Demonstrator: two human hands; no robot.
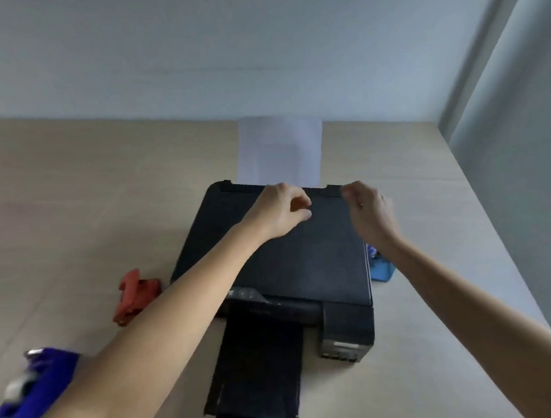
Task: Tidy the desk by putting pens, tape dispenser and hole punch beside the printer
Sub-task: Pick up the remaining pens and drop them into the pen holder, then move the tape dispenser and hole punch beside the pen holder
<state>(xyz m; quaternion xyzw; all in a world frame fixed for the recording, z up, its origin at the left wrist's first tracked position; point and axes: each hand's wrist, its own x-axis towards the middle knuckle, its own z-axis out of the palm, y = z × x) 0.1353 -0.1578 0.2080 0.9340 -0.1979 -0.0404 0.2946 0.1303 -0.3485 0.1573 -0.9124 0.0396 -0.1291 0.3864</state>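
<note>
- Nearest us, the two bare forearms reach forward over the desk (57, 172); neither hand carries anything.
- The printer (283, 259) is the largest item, black, mid-desk, with its output tray (258, 375) extended toward us and white paper (281, 149) standing in the rear feed.
- The tape dispenser (33, 387), purple-blue, lies well to the printer's left near the desk's front edge, apart from it.
- We judge the red object (134, 295) to be the hole punch; it sits just beside the printer's left flank.
- A blue object (382, 267), partly hidden behind the right forearm, sits against the printer's right side. Whether it holds pens we cannot tell.
- The left hand (278, 212) hovers over the lid's rear edge, fingers curled loosely inward, gripping nothing.
- The right hand (370, 211) hovers beside it, fingers likewise curled and empty.
- Judgement: both hands are idle over the printer. To proceed well, we recommend the left hand take the tape dispenser by its body, lift rather than drag, and set it by the hole punch, clear of the output tray.
</note>
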